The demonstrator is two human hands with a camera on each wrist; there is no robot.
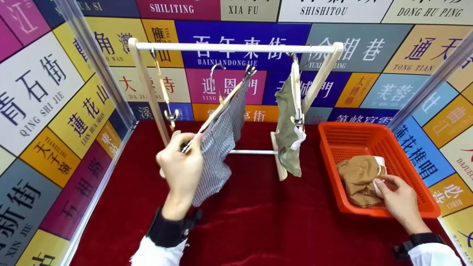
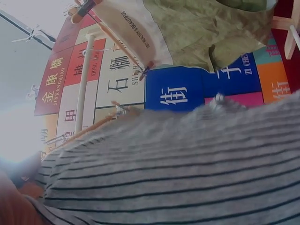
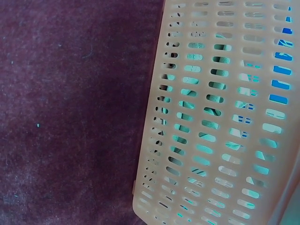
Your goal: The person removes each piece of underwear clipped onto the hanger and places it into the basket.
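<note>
My left hand (image 1: 181,159) grips the near end of a wooden clip hanger (image 1: 225,101) in front of the rack. From this hanger a grey striped garment (image 1: 221,147) hangs at a slant; it fills the lower half of the left wrist view. The hanger's metal hook (image 1: 218,67) points up below the rack's bar. On the right, my right hand (image 1: 401,199) reaches into an orange-red basket (image 1: 332,177) and pinches a brown garment (image 1: 358,173) by its pale edge. The right wrist view shows only the basket's slotted wall (image 3: 220,117) and dark red cloth.
A drying rack with a white bar (image 1: 236,47) and wooden legs stands at the back. On it hang a bare clip hanger (image 1: 162,81) at left and an olive-green garment (image 1: 288,129) at right. Dark red cloth (image 1: 258,221) covers the table; clear posts (image 1: 96,55) stand at the sides.
</note>
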